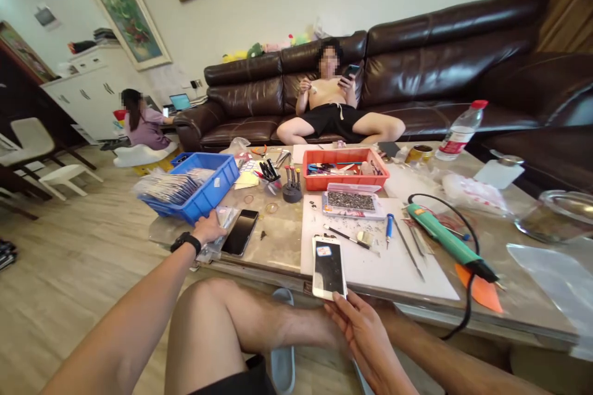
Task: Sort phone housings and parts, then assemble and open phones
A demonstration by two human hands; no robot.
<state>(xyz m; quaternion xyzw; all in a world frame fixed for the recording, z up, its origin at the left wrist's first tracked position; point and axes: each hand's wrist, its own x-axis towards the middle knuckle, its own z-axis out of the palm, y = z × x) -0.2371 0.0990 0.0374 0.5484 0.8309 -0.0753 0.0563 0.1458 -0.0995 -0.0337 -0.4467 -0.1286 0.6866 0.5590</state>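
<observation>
Glossy glass phone front (328, 274); matt white card (398, 274); polished stone tabletop (273, 241)

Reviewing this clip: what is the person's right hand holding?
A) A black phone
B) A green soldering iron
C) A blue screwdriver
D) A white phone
D: the right hand grips the white phone by its lower end, holding it up at the table's edge.

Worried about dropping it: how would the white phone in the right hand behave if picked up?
The white phone is probably stiff and fairly heavy for its thinness, being a solid-looking slab. Its smooth glass front may be slippery and looks fragile. The right hand holds it only near the lower edge, so it might tip.
</observation>
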